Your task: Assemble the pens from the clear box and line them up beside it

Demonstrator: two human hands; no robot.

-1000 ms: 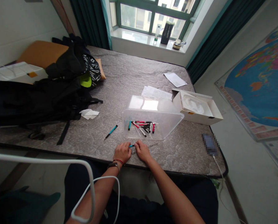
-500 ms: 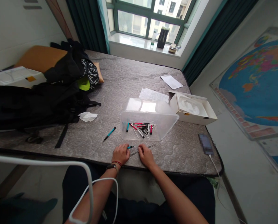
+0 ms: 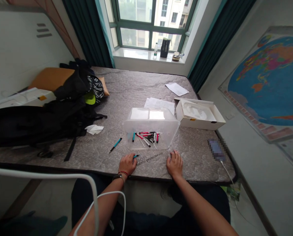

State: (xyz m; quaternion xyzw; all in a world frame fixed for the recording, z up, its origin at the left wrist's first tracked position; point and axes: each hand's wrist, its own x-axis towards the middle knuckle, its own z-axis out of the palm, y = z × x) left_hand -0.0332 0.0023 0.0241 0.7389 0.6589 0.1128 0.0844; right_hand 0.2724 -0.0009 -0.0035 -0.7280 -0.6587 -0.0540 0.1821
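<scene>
My left hand (image 3: 127, 164) rests near the front edge of the mattress, its fingers closed round a teal pen (image 3: 136, 156). Only a short teal stretch and a dark end stick out; my fingers cover the rest. My right hand (image 3: 175, 165) lies palm down on the mattress to the right, fingers forward, holding nothing that I can see. Another teal and black pen (image 3: 115, 145) lies slantwise beyond my left hand. Several red, white, black and teal pens or pen parts (image 3: 148, 136) are heaped in a clear plastic box (image 3: 169, 133), its opening towards me.
Bare grey mattress (image 3: 126, 85) stretches towards the window. Black bags (image 3: 38, 121) and a crumpled tissue (image 3: 94, 129) are on the left. Papers (image 3: 158, 103) and a white carton (image 3: 200, 123) sit behind the clear box. A phone (image 3: 216, 149) with a cable lies right; a white tube (image 3: 50, 173) crosses the lower left.
My right hand has moved right, away from my left hand, and now lies on the mattress. My left hand stays almost in place with the teal pen. The view has tilted up slightly.
</scene>
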